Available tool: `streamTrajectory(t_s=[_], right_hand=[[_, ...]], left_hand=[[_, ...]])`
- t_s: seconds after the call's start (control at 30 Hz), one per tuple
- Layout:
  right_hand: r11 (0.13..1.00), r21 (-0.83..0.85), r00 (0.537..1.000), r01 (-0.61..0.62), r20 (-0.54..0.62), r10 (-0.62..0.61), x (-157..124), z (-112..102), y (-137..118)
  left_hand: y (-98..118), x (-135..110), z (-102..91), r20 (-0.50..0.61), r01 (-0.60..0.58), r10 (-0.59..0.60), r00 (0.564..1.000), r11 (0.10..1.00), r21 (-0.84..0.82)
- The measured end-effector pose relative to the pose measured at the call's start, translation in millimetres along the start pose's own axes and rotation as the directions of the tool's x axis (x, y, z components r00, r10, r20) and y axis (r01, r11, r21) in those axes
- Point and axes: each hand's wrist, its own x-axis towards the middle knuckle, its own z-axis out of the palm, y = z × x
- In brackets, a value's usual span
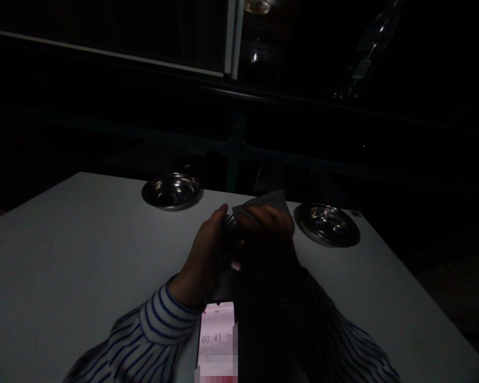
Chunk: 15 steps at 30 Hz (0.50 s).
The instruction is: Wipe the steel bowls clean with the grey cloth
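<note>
My left hand is wrapped round a small shiny metal object that I cannot make out in the dim light, held above the middle of a white table. My right hand is closed on a grey cloth and presses it onto the top of that object. Both arms wear blue-and-white striped sleeves.
Two steel bowls stand at the table's far side, one at the left and one at the right. A lit phone showing a timer lies near the front edge between my arms. Dark shelving fills the background.
</note>
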Motion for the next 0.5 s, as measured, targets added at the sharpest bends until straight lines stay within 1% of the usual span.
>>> streamTrajectory(t_s=[0.07,0.13,0.17,0.23,0.27,0.33,0.4,0.47,0.5], right_hand=[[0.997,-0.04,0.998,0.068,-0.007,-0.069,-1.8,2.1,-10.3],[0.988,-0.08,0.991,0.132,0.028,-0.13,-7.3,4.4,-17.4],[0.982,-0.102,0.986,0.16,0.051,-0.156,-11.2,5.9,-19.8],[0.968,-0.148,0.978,0.203,0.075,-0.194,-19.9,9.2,-22.1],[0.962,-0.163,0.975,0.218,0.074,-0.209,-23.7,10.7,-22.2],[0.955,-0.171,0.97,0.243,0.063,-0.235,-27.9,12.4,-20.7],[0.958,-0.139,0.968,0.25,0.061,-0.243,-25.9,11.1,-18.1],[0.973,-0.097,0.977,0.212,0.047,-0.208,-18.5,7.0,-15.1],[0.981,-0.075,0.983,0.18,0.04,-0.177,-13.7,4.5,-13.4]], left_hand=[[3.1,-0.2,1.1,0.049,0.105,-0.102,0.994,0.992,-0.073],[6.6,-0.3,1.7,0.128,0.224,-0.207,0.97,0.965,-0.134],[7.9,-0.5,1.5,0.173,0.263,-0.237,0.956,0.952,-0.155],[8.9,-0.8,0.5,0.244,0.289,-0.245,0.938,0.943,-0.164],[8.5,-1.1,-0.2,0.264,0.287,-0.239,0.934,0.944,-0.16],[5.9,-1.4,-1.3,0.253,0.239,-0.199,0.947,0.961,-0.136],[2.2,-1.4,-2.0,0.193,0.161,-0.141,0.971,0.983,-0.092],[-1.2,-0.7,-2.5,0.133,0.09,-0.083,0.988,0.995,-0.05],[-2.3,-0.2,-2.9,0.114,0.074,-0.07,0.991,0.997,-0.029]])
